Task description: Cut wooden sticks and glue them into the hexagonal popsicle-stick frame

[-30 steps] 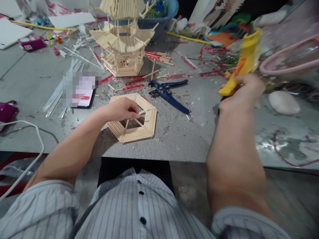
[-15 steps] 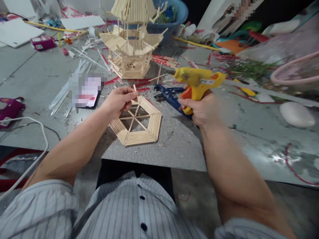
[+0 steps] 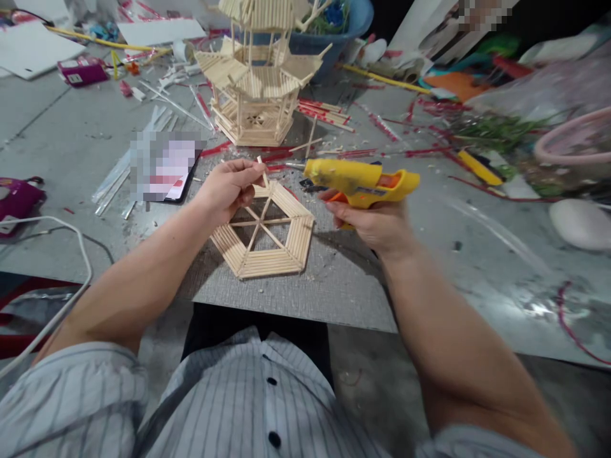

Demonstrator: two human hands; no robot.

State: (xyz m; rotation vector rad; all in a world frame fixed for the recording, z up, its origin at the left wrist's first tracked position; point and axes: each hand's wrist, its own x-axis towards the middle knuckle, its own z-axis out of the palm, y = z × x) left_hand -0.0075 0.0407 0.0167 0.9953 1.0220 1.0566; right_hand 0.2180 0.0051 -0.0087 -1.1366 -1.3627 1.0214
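Between thumb and fingers, my left hand [image 3: 233, 191] pinches a short wooden stick [image 3: 262, 170] that leans over the upper left side of a hexagonal stick frame [image 3: 274, 262]. The frame lies flat on the table, with spokes crossing at its centre. A yellow hot glue gun [image 3: 360, 182] is gripped in my right hand [image 3: 375, 222], its nozzle pointing left toward the held stick but apart from it. One finger rests at its orange trigger [image 3: 335, 198]. Beneath the gun, the dark blue pliers [image 3: 312, 186] are mostly hidden.
A tiered wooden stick pagoda [image 3: 258, 83] stands behind the frame. Left of it are a phone [image 3: 176, 168] and clear glue sticks [image 3: 114, 172]. A blue basin [image 3: 356, 28] is at the back. A white cable [image 3: 81, 245] runs at left; a white oval object [image 3: 580, 224] lies at right.
My right hand has brought the glue gun left and lower, levelling its nozzle nearer the stick and covering most of the pliers. My left hand keeps its pinch, almost unmoved.
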